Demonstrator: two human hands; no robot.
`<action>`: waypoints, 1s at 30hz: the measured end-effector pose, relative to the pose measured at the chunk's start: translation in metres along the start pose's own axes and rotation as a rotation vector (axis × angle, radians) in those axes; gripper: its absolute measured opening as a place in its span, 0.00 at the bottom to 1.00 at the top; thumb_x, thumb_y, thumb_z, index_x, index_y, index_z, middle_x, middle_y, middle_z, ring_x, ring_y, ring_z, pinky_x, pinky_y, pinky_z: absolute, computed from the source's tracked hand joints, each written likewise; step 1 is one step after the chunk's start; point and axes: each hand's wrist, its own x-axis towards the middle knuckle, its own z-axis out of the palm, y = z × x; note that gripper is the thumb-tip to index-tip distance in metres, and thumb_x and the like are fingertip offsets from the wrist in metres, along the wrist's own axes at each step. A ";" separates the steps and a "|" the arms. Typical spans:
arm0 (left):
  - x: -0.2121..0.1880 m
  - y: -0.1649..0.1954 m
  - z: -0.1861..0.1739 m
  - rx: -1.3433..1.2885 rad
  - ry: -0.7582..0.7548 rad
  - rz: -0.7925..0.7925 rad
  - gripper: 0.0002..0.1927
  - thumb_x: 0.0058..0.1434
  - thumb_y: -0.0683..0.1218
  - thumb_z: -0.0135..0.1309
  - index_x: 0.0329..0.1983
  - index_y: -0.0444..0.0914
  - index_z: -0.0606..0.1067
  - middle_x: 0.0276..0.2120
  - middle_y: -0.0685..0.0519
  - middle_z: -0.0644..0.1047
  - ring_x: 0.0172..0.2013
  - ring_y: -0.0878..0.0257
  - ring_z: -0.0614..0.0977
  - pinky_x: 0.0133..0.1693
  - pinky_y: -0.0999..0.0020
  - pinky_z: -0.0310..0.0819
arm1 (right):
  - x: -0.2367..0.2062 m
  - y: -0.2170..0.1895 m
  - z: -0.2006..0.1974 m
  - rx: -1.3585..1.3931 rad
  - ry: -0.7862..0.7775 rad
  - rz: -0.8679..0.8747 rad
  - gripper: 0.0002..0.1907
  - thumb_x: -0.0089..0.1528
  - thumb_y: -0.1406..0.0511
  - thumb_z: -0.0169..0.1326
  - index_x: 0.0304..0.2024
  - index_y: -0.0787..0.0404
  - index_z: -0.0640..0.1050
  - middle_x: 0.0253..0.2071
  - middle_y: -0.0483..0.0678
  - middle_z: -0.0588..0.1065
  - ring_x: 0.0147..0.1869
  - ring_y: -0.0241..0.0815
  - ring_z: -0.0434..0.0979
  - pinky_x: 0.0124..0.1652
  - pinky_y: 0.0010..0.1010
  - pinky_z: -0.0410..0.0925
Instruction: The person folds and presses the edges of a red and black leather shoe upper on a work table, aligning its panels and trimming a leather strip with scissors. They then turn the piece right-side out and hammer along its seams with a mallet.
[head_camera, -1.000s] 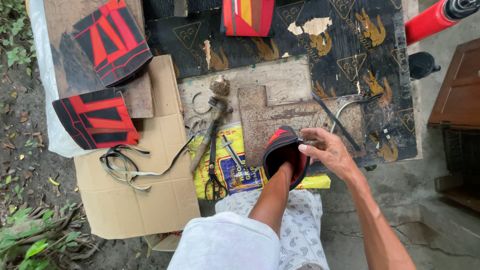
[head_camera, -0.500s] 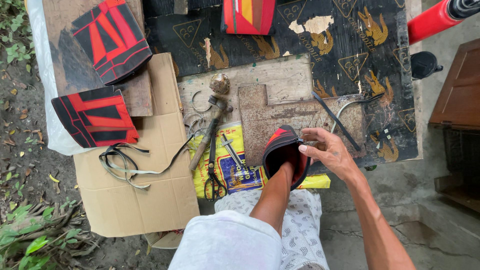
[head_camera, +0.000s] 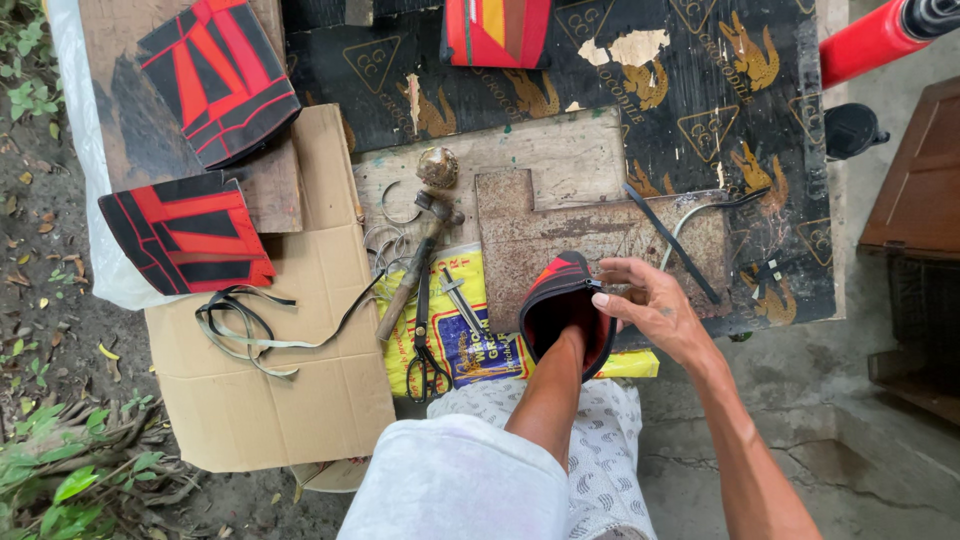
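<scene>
A small black pouch with red stripes and a red lining (head_camera: 562, 292) stands mouth-up over my lap. My left forearm (head_camera: 548, 395) goes down into it, so my left hand is hidden inside. My right hand (head_camera: 652, 310) pinches the pouch's right rim between thumb and fingers. The pouch sits at the near edge of a worn wooden board (head_camera: 600, 225) that lies on a black printed mat (head_camera: 700, 110).
A hammer (head_camera: 412, 270), scissors (head_camera: 425, 355) and metal rings lie left of the pouch, partly on a yellow bag (head_camera: 478, 340). Two red-and-black fabric panels (head_camera: 220, 75) (head_camera: 185, 232), loose straps (head_camera: 245, 330) and flat cardboard (head_camera: 270, 410) are farther left. A red tube (head_camera: 870, 45) crosses the top right.
</scene>
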 end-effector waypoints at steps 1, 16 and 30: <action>0.000 -0.001 0.000 0.002 0.001 0.000 0.14 0.63 0.44 0.56 0.49 0.33 0.75 0.48 0.38 0.78 0.52 0.43 0.79 0.56 0.53 0.74 | 0.000 -0.001 0.001 0.006 -0.005 -0.013 0.32 0.56 0.60 0.63 0.62 0.64 0.73 0.55 0.53 0.79 0.46 0.38 0.80 0.37 0.31 0.72; -0.008 -0.010 -0.027 0.011 -0.017 -0.067 0.15 0.64 0.44 0.56 0.52 0.33 0.75 0.50 0.39 0.78 0.54 0.44 0.79 0.58 0.53 0.73 | -0.018 -0.045 0.048 -0.351 0.122 -0.077 0.29 0.57 0.58 0.59 0.60 0.62 0.73 0.49 0.52 0.80 0.39 0.46 0.79 0.42 0.36 0.73; -0.081 -0.001 -0.064 -0.087 0.345 -0.002 0.16 0.65 0.45 0.56 0.54 0.34 0.75 0.51 0.40 0.78 0.55 0.45 0.79 0.59 0.54 0.73 | -0.006 -0.003 0.029 -0.390 0.208 -0.370 0.25 0.58 0.68 0.49 0.58 0.67 0.74 0.53 0.60 0.77 0.57 0.55 0.78 0.57 0.40 0.69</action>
